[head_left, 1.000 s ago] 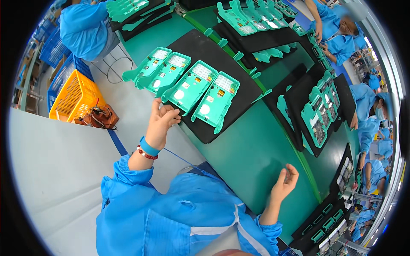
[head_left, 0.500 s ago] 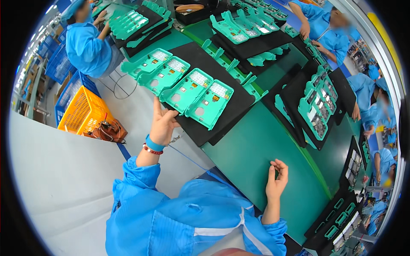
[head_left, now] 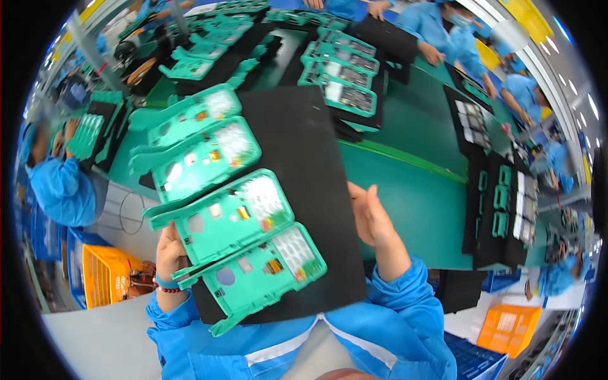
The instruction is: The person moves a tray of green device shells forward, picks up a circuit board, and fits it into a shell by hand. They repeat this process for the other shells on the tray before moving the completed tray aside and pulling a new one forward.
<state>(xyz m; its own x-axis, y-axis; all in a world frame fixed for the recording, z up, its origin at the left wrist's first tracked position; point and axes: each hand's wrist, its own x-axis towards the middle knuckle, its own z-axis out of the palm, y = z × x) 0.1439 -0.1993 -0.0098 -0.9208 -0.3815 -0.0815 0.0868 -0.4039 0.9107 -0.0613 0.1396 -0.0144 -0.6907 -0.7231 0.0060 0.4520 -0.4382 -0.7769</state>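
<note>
A black flat board (head_left: 304, 145) is raised in front of my body, overlapping my jacket. Several green plastic housings (head_left: 231, 221) lie on it in a row, each with a white patterned patch and small parts inside. My left hand (head_left: 170, 253) grips the board's left side beside the housings; its fingers are partly hidden. At the opposite edge my right hand (head_left: 375, 218) supports the board, thumb raised and the other fingers partly out of sight along the edge. A bead bracelet and blue band circle my left wrist.
The green worktable (head_left: 411, 209) has a raised green strip (head_left: 405, 158). More housings on boards (head_left: 342, 76) stand farther back. Co-workers in blue (head_left: 437, 31) work across the table, another person (head_left: 57, 180) at left. An orange basket (head_left: 104, 272) stands at left, another orange basket (head_left: 508, 329) lower right.
The board with housings has been lifted off the table and brought closer in front of me. My right hand has moved from over the table to the board's edge. My view has turned right.
</note>
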